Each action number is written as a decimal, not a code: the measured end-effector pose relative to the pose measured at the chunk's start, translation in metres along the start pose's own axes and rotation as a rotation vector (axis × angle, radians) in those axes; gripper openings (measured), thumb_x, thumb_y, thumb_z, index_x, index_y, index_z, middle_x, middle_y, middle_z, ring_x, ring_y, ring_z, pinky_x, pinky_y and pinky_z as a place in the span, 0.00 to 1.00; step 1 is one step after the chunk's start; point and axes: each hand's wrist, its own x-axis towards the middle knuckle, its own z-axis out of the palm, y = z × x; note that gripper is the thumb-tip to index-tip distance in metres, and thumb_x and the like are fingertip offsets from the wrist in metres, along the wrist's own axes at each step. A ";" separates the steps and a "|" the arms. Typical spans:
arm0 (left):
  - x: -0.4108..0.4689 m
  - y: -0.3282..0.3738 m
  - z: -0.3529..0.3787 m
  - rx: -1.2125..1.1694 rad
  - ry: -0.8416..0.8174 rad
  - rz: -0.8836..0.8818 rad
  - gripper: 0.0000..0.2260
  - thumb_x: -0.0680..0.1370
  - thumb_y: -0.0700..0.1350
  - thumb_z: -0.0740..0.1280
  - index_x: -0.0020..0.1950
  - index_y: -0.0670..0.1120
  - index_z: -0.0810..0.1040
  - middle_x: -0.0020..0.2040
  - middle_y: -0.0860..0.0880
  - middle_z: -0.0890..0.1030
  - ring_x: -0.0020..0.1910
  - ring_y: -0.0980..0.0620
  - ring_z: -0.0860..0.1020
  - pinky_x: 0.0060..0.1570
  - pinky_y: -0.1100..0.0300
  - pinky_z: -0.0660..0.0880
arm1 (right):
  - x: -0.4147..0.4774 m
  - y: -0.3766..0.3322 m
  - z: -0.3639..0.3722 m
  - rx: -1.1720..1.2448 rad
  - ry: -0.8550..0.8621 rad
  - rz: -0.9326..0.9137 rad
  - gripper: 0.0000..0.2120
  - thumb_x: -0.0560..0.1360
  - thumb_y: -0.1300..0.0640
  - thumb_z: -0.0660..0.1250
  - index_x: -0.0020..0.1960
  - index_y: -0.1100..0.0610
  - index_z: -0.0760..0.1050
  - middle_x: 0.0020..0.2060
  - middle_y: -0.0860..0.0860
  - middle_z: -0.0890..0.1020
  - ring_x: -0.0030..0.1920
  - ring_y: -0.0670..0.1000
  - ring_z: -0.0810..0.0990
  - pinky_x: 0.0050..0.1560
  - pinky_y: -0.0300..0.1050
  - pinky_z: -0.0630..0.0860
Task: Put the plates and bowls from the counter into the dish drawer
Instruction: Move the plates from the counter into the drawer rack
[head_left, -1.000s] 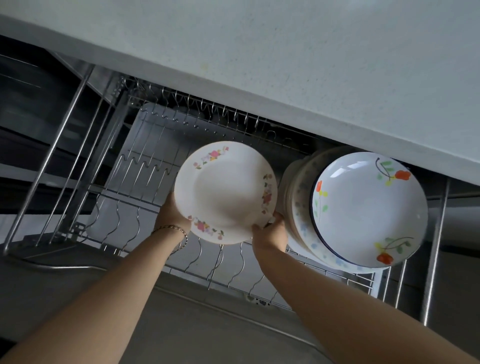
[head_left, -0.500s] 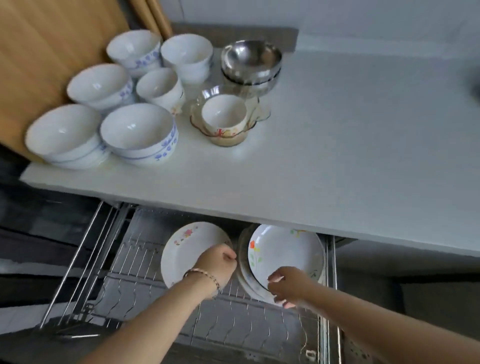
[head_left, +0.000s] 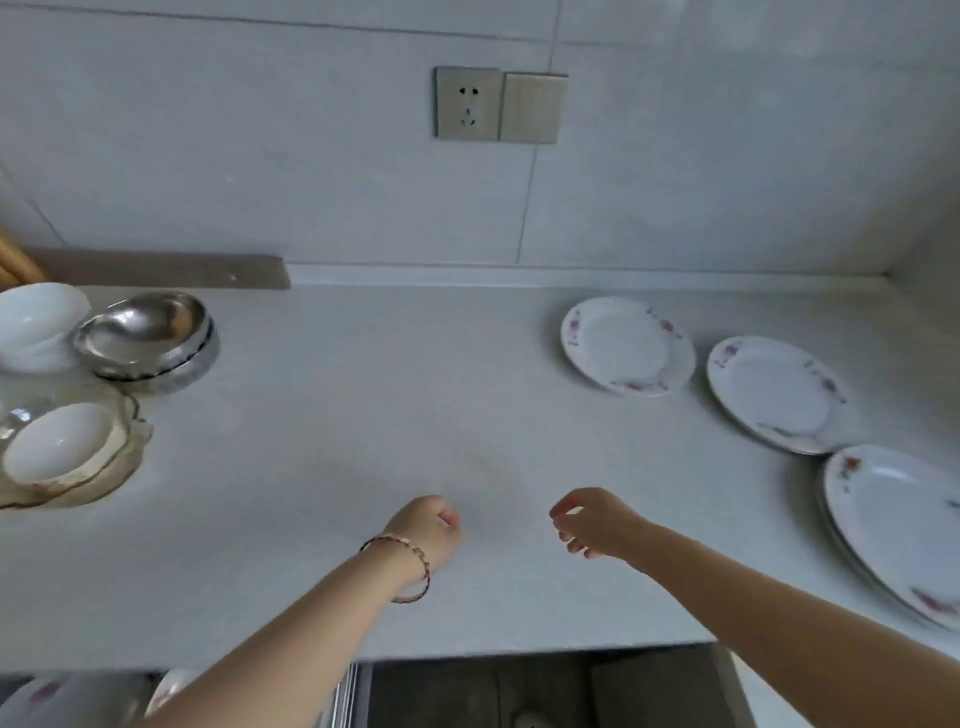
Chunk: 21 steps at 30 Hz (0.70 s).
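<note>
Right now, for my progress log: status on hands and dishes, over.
Left hand, right hand empty, loosely curled. Floral plates lie at the counter's right, bowls left. Path unobstructed.

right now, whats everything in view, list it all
counter: one, white, centre
single plates: two, white with pink flowers, back right
plate stack: one, same pattern, right edge
steel bowls: stacked, silver, back left
white bowl: one, far left
glass dish: one, clear, left, holding small white bowl
socket: one, grey, wall
flat panel: one, grey, right of socket
drawer plates: blurred, white, bottom left
bracelet: one, left wrist
left hand: loosely curled, empty, over counter
right hand: same
</note>
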 end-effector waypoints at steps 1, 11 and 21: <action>0.011 0.019 0.011 -0.004 -0.001 -0.011 0.09 0.74 0.38 0.59 0.38 0.51 0.71 0.43 0.47 0.77 0.44 0.47 0.75 0.42 0.64 0.67 | 0.012 0.008 -0.025 -0.014 0.028 0.000 0.06 0.76 0.62 0.60 0.49 0.56 0.74 0.32 0.50 0.76 0.30 0.46 0.73 0.30 0.35 0.69; 0.122 0.183 0.067 -0.541 0.027 -0.186 0.19 0.76 0.34 0.61 0.67 0.42 0.67 0.54 0.42 0.74 0.34 0.50 0.76 0.33 0.60 0.70 | 0.130 0.053 -0.197 0.045 0.346 0.054 0.11 0.75 0.57 0.61 0.55 0.59 0.74 0.45 0.58 0.78 0.44 0.52 0.73 0.48 0.45 0.72; 0.234 0.239 0.082 -0.717 0.100 -0.173 0.19 0.73 0.28 0.65 0.63 0.37 0.73 0.60 0.38 0.78 0.44 0.45 0.77 0.38 0.54 0.79 | 0.207 0.055 -0.225 0.744 0.348 0.109 0.19 0.74 0.68 0.63 0.65 0.65 0.70 0.59 0.62 0.78 0.57 0.62 0.79 0.52 0.49 0.79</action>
